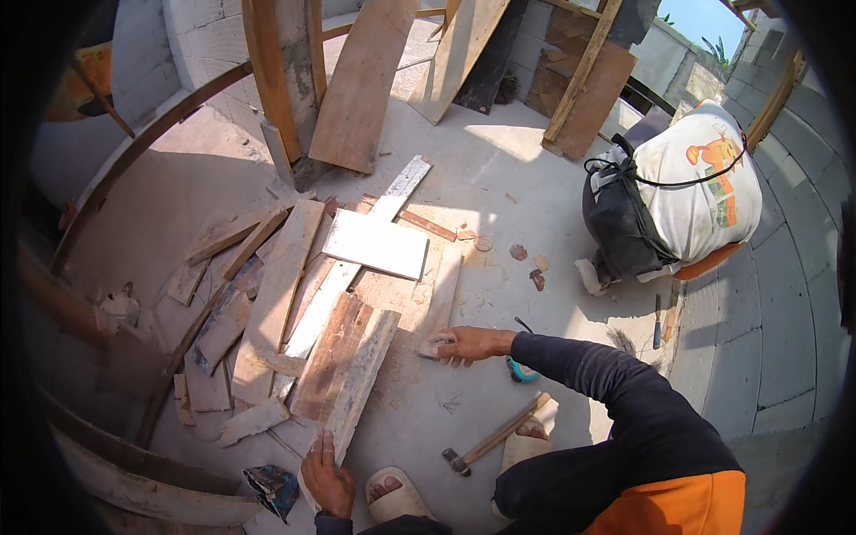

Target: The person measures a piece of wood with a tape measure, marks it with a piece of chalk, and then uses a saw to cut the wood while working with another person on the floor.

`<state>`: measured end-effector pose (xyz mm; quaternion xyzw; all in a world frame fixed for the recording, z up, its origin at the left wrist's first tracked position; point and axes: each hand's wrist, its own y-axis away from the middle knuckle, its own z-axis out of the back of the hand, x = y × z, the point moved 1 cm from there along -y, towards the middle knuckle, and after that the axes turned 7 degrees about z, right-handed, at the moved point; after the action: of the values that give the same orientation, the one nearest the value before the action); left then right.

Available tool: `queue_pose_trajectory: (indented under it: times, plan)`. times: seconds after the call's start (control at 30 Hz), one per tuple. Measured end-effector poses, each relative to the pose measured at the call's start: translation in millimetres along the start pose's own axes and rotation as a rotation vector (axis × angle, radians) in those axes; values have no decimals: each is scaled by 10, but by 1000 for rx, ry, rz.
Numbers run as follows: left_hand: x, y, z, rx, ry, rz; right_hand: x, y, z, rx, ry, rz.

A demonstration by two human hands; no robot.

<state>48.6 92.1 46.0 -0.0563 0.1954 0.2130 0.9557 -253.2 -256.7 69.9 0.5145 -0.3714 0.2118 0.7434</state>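
My left hand is at the near end of a long, grey-stained wooden board, its fingers closed over the edge. A reddish-brown board lies directly against that board's left side. Out to the right, my right hand closes its fingers round the near end of a narrow pale plank on the floor; the exact grip is partly hidden. Beyond both boards, a white rectangular panel lies across a long white-smeared strip.
A hammer lies by my right foot, with a turquoise tape measure under my forearm. Scrap wood is heaped at the left. A stuffed white sack stands at the right near the block wall. Large boards lean at the back.
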Motion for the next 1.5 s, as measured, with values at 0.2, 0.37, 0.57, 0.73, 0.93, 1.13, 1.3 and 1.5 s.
queue_pose_trajectory:
  times: [0.2,0.37,0.57,0.73,0.93,1.13,1.3,1.5]
  plan:
    - [206,-161,-238,-26,-124,-13,71,184,175,2,172,27]
    - [267,-79,-376,60,-117,37,74,498,406,-44,473,71]
    - [145,-284,5,-15,193,135,-96,872,372,-50,594,8]
    - [693,-1131,11,-217,355,207,-156,972,52,98,620,-57]
    - [1483,-2345,-275,-316,-109,77,-311,846,-364,182,524,-74]
    - [1479,-2788,-1,135,233,509,-721,999,-626,225,596,-70]
    - [1221,-2837,230,64,16,446,-663,1041,-723,259,479,-201]
    - [651,-2543,272,-244,33,165,-732,1026,-830,245,574,-129]
